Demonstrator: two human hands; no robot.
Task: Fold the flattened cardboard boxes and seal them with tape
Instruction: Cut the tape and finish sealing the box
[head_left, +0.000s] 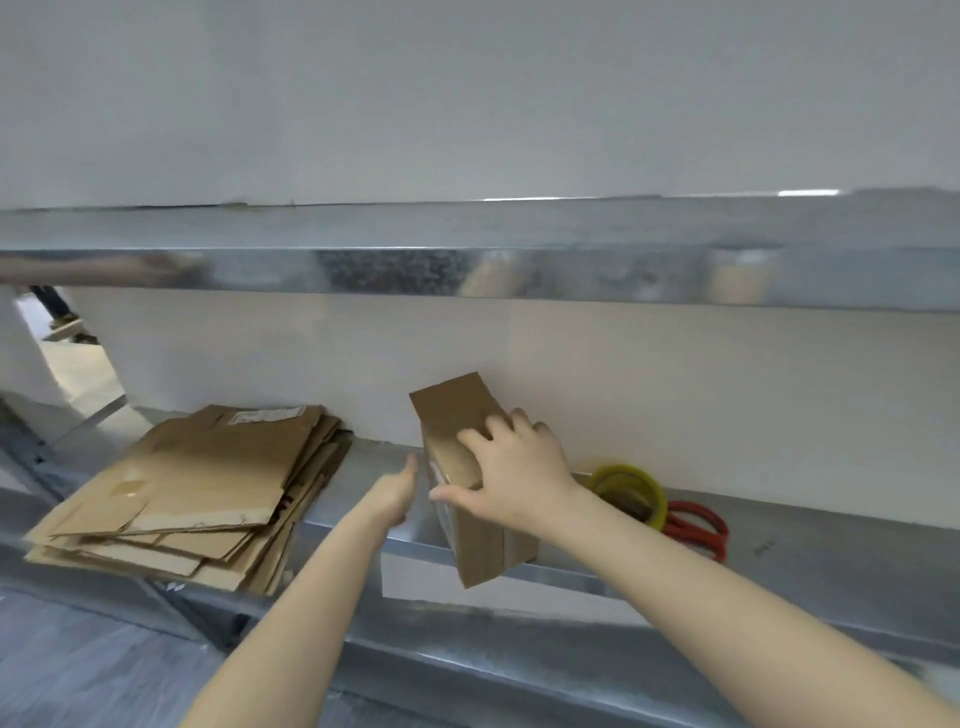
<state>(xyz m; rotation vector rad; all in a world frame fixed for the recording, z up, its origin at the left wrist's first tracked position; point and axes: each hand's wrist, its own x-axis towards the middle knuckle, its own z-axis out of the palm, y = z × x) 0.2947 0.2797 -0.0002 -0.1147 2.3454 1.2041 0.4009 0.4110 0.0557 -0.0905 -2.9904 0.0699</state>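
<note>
Your forearms reach forward over the metal shelf. Your right hand grips the box from above, fingers curled over its top and thumb pressed on its left face. Your left hand is flat with straight fingers, just beside that face. The box stands tilted at the shelf's front edge, between the flat cardboard stack and the tape roll.

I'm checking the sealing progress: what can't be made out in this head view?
All head view.
- Box seam: covered by the right hand.
- Tape roll: partly behind the right wrist.
- Scissors blades: hidden behind the tape roll.
- Label on the cardboard stack: too blurred to read.
</note>
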